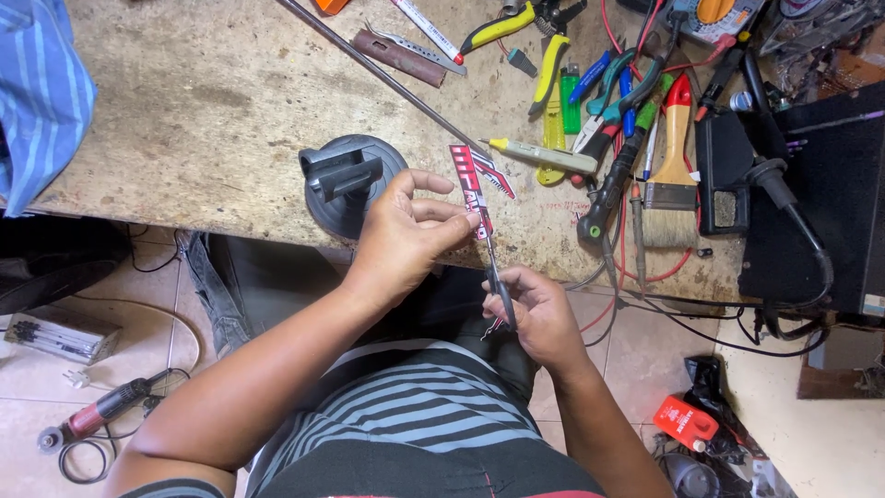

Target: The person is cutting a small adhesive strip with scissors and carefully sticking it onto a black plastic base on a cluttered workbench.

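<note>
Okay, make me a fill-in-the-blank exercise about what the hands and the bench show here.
1. The left hand pinches a red, white and black ____ at its lower end.
2. The right hand holds small black ____.
3. The round dark grey stand sits on the workbench to the ____ of the left hand.
4. The paintbrush has a red and ____ handle.

Missing words: sticker; scissors; left; tan

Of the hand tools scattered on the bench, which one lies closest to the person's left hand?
The pale tester screwdriver with the yellow tip, lying just beyond the red sticker pinched by the left hand. The pliers and paintbrush lie farther right.
</note>
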